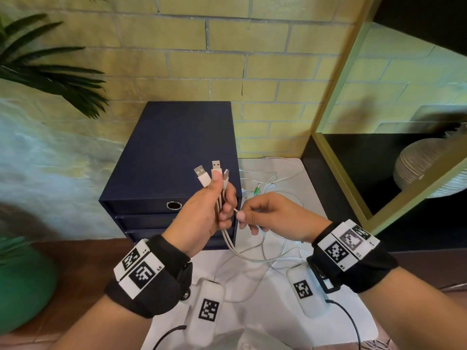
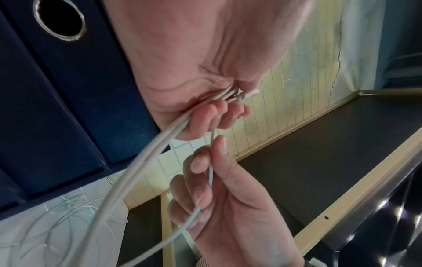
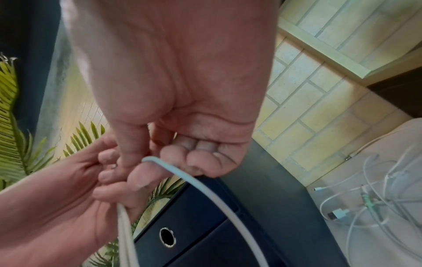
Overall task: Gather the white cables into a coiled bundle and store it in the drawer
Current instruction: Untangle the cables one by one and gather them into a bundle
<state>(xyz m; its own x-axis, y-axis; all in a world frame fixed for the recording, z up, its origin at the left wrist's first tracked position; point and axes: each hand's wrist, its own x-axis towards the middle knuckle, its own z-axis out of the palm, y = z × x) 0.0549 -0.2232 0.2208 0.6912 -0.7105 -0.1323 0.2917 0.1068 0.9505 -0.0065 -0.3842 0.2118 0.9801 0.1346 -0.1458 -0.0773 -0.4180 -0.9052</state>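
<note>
Because the white cables (image 1: pixel 249 257) are thin, light and limp, they will likely sag and tangle rather than keep any shape, so the sensible place to take hold is near the stiff plug ends, where several strands can be clamped together. At the centre of the head view the left hand (image 1: pixel 204 215) does just that: its fingers (image 1: pixel 228 198) and thumb curl round a bunch of strands, with three USB plugs (image 1: pixel 213 173) standing up above the fist. Just to its right, the right hand (image 1: pixel 267 214) pinches one single strand between thumb and forefinger, its other fingers folded in; that strand runs toward the left fist, though whether it already joins the bunch there is hard to tell. Below both hands the cables hang in a slack curve down to the white surface (image 1: pixel 303 170), where the rest of their length lies in loose loops at right of centre, beside a green-tipped plug (image 1: pixel 256 190). The dark blue drawer unit (image 1: pixel 174 147) stands behind the left hand, its drawers shut.
</note>
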